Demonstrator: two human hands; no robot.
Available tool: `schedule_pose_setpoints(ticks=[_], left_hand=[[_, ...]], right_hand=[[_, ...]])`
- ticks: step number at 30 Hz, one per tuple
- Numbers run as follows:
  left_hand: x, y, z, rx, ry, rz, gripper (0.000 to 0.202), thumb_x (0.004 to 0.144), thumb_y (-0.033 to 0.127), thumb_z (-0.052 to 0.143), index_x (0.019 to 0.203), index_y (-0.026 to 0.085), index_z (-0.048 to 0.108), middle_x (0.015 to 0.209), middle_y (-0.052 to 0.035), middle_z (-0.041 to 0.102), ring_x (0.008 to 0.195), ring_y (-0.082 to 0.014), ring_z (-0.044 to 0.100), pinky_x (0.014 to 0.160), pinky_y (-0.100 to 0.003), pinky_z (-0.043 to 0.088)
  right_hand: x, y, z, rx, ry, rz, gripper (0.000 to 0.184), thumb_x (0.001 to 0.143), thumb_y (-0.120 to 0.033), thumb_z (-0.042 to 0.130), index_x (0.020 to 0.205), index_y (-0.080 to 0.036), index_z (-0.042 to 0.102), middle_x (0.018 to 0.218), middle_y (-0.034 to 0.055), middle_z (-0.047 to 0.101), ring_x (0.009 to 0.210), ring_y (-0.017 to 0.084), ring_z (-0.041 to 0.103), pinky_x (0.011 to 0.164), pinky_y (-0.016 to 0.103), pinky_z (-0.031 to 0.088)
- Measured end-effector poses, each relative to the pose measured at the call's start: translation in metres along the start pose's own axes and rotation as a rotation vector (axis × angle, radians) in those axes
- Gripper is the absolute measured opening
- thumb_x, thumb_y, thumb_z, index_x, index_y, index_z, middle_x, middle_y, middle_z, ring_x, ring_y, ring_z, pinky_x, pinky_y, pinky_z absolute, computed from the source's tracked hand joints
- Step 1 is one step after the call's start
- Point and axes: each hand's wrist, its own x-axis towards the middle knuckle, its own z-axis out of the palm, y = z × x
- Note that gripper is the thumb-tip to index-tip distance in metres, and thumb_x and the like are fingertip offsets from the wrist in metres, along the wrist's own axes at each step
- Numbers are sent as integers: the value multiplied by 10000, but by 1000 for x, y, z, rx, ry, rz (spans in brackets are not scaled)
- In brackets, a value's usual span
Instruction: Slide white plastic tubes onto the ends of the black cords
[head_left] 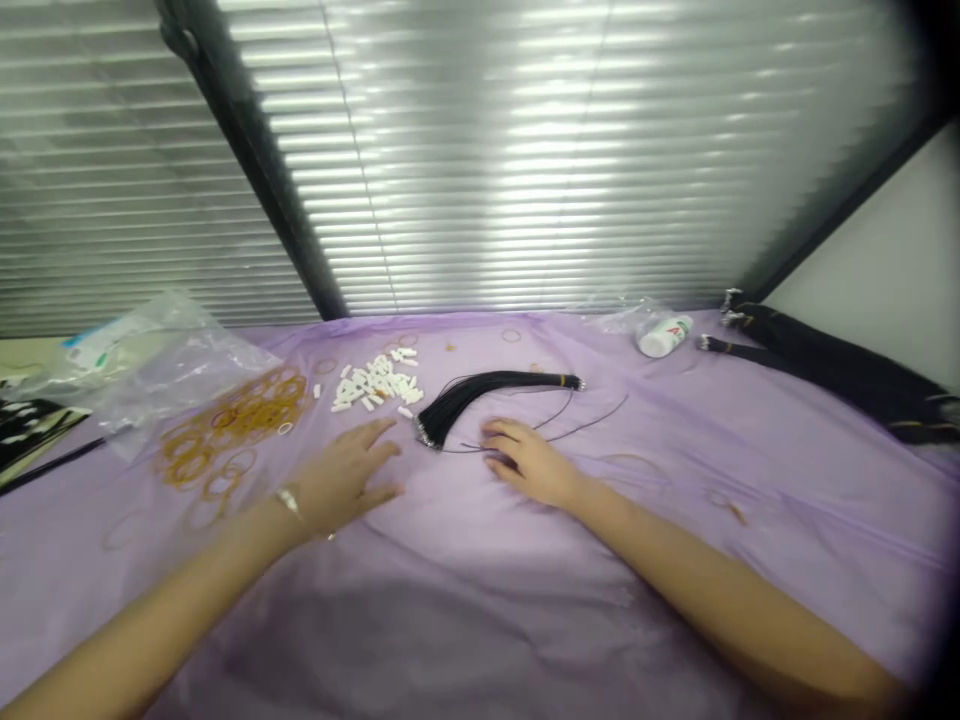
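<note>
Black cord bundle (480,405) lying on a lilac sheet (465,640) between the hands. Left hand (345,478): open, palm down, fingers spread, just beside the bundle's metal-tipped end (427,433). Right hand (525,462): loosely curled, gripping nothing visible, next to loose strands (555,430). Near the bundle lie white tubes (375,385); further left, rubber bands (240,425). The cords look light, thin and limp, and are likely to splay and tangle if lifted mid-length; the bound end (570,381) appears the firmest place to take hold, with the metal tips possibly snagging.
</note>
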Motion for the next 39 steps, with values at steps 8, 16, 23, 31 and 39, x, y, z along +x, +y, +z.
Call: schedule_pose_setpoints(ticks=[8,16,23,31,39], left_hand=[[170,23,23,-130,197,49,507,846,345,550,1289,139,417,1326,-150,448,1172,-268,474,973,-470,396],[216,19,44,-82,126,56,317,866,306,537,1139,144,541,1155,-99,561,1005,-222,567,846,-439,482],[220,20,45,-102,99,27,302,866,301,538,1122,143,549,1156,-98,560,1014,-223,561,853,-441,476],[220,20,24,-346,184,-27,285,870,297,531,1105,137,555,1114,-91,578,977,-211,576,834,-428,485],[206,21,-3,-903,377,-73,192,846,271,556,976,130,548,884,-39,614,784,-156,597,708,-330,499]], right_hand=[[2,-2,-6,126,81,-62,101,856,-173,488,858,-178,589,901,70,618,876,178,555,814,358,473],[4,-3,-9,120,49,-76,71,845,-167,503,835,-180,572,832,45,604,826,166,541,789,322,459],[4,2,-7,186,32,-46,79,845,-168,502,834,-179,579,856,53,603,839,167,537,794,327,459],[5,4,-4,224,35,-38,83,826,-146,512,818,-178,587,863,50,607,836,160,540,800,315,460],[4,3,-6,343,59,24,94,801,-138,528,843,-181,600,890,61,603,872,170,544,825,328,456]])
